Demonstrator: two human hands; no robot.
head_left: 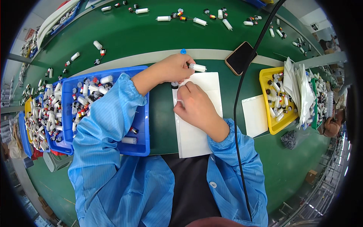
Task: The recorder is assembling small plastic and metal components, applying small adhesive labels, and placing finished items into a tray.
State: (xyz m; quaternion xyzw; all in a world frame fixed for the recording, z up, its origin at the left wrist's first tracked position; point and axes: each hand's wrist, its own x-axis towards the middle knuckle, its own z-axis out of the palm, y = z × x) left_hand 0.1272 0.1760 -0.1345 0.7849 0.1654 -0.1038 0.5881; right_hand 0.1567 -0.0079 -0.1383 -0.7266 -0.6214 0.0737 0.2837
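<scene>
My left hand (172, 69) is closed over the far end of a white sheet or flat bag (196, 145). A small white plastic cylinder with a clear narrow tip (197, 67) sticks out to the right from its fingers. Just beyond the fingers shows a small blue piece (183, 51). My right hand (196, 106) is closed just below, over the sheet, with a short white piece (180, 101) showing at its fingertips; most of that piece is hidden. Between the two hands there is a small black-and-clear part (174, 85), and I cannot tell which hand touches it.
At left stands a blue bin (143, 142) with many white cylinders and small caps; more filled bins lie beyond. A yellow bin (273, 126), a white sheet (255, 115) and a phone (241, 57) are at right. A black cable (236, 113) hangs across the view. Loose cylinders dot the green conveyor (140, 36).
</scene>
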